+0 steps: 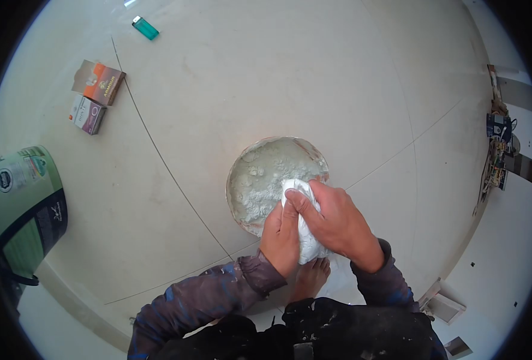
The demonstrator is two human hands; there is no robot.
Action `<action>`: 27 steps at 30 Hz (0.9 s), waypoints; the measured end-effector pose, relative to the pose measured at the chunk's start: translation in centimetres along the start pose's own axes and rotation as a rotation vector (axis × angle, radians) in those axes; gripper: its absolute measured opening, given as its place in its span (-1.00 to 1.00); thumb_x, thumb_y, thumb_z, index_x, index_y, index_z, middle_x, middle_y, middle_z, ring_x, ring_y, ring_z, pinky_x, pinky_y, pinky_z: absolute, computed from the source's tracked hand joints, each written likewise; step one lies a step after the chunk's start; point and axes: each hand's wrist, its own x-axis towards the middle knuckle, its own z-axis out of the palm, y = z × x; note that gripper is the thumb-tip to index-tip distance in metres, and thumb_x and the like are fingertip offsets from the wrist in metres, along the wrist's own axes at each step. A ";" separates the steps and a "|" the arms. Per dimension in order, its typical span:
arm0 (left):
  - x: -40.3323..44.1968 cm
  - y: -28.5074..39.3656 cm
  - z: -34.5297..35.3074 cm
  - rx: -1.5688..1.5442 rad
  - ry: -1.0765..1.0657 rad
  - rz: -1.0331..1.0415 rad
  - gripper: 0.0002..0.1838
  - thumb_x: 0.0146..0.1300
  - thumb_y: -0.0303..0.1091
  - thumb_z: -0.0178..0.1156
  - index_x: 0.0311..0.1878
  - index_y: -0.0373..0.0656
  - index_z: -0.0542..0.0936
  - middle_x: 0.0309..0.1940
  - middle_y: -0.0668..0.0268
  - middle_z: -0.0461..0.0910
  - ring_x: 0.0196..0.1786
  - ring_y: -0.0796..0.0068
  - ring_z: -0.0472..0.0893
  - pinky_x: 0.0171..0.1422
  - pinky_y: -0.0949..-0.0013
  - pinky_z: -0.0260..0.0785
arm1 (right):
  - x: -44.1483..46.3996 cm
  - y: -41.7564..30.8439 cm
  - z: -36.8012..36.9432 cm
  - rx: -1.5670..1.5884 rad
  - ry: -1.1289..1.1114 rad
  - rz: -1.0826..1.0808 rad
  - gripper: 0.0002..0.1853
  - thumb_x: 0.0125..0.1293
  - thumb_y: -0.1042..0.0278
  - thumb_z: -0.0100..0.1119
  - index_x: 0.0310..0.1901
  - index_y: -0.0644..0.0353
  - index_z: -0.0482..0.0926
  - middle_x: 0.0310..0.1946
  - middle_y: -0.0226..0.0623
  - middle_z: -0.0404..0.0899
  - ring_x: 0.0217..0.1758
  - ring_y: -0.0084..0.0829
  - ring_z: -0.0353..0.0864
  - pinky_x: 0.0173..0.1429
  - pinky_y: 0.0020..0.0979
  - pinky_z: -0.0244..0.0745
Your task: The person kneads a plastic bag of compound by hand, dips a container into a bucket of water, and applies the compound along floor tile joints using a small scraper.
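Both hands grip a white plastic bag [309,243], bunched and tilted over the near right rim of a round bucket. My left hand [280,240] closes on the bag's left side, with its thumb pointing up. From the right, my right hand [338,219] wraps around it, thumb pressed near the top. In the bucket [229,183] lies a pale, lumpy white powder [257,192], with a smoother, wet-looking greenish-grey area [278,156] toward the far side. The bag's contents are hidden. My hands cover the bucket's near right part.
A bare foot [311,277] stands just behind the bucket on the tiled floor [362,78]. A green container [29,198] is at the left. Two small boxes [104,84] and a green lighter [146,28] lie farther off. Assorted items [500,144] line the right wall.
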 end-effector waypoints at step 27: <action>3.6 1.8 -0.4 -0.206 0.162 -0.001 -0.54 0.69 -0.08 -0.19 0.13 -0.28 0.54 -0.09 0.34 0.61 -0.07 0.62 0.55 0.07 0.45 0.45 | 4.4 0.7 1.0 0.161 -0.036 -0.052 -0.52 0.57 0.01 -0.07 -0.31 0.34 0.47 -0.53 0.14 0.51 -0.40 0.23 0.52 -0.26 0.07 0.39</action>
